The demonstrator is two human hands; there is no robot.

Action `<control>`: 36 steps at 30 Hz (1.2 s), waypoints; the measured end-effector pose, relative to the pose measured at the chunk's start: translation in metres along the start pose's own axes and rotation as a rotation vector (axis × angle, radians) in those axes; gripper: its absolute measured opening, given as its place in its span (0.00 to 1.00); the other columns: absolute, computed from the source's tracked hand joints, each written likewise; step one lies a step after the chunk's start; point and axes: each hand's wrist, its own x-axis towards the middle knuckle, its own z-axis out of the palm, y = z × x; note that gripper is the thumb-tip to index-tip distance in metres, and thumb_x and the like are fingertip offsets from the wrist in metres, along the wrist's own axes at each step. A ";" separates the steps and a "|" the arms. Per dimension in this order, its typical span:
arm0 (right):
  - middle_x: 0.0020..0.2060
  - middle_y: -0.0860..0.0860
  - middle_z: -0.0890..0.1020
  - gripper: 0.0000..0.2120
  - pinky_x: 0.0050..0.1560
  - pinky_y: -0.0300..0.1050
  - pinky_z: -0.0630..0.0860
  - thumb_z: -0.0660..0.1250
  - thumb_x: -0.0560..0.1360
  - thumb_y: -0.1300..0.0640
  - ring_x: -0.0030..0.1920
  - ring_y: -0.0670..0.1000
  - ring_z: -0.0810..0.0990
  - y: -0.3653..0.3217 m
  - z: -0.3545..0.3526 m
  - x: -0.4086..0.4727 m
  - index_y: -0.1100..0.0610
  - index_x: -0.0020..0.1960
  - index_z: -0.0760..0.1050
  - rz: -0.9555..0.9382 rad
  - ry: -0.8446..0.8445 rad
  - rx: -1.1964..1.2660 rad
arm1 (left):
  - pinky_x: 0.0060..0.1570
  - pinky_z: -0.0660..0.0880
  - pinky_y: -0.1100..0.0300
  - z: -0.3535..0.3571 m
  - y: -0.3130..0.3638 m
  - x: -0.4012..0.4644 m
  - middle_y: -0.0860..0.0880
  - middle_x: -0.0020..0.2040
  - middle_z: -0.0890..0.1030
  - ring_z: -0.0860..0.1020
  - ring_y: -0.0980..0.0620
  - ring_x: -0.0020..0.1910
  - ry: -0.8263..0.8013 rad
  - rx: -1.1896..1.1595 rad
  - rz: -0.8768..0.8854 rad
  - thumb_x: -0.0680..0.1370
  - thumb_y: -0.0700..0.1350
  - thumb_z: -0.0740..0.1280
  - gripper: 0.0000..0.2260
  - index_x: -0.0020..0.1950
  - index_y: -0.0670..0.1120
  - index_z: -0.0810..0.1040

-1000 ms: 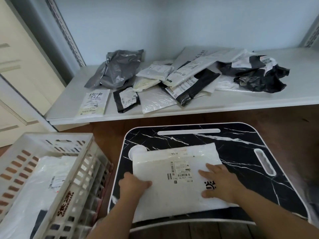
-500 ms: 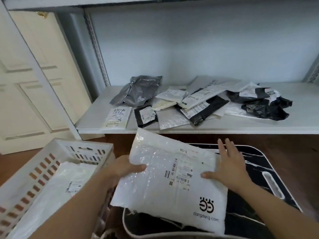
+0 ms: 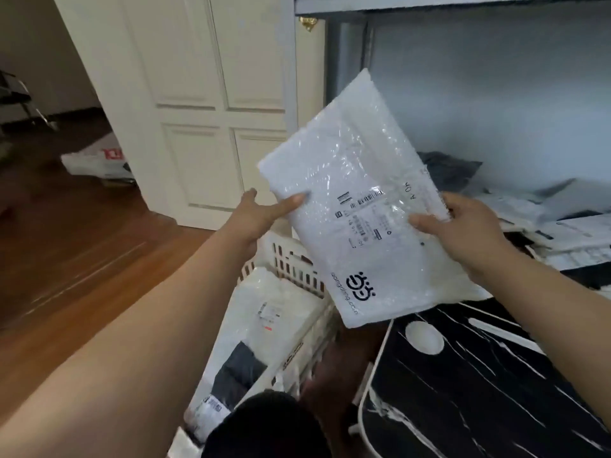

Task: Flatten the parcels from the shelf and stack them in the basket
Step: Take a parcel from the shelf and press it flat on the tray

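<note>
Gripping white parcel (image 3: 357,200), thumbs on top

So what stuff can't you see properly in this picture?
- Head view: the basket is partly hidden by the white parcel that the left hand and right hand hold.
- Parcels on the shelf: blurred, cut off by the right edge.
- The parcel's label print: too small to read.
- The black marbled tray: cut off at the bottom.

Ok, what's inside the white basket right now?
The white basket holds a white parcel with a label, and a darker parcel nearer the camera. Anything beneath them is covered.
</note>
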 end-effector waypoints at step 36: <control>0.76 0.49 0.60 0.32 0.73 0.47 0.59 0.58 0.80 0.42 0.74 0.50 0.61 0.118 0.327 -0.015 0.51 0.79 0.52 0.056 -1.201 -0.928 | 0.69 0.60 0.43 -0.120 -0.339 0.020 0.33 0.74 0.52 0.58 0.35 0.72 0.703 0.170 -1.078 0.76 0.35 0.64 0.40 0.78 0.45 0.41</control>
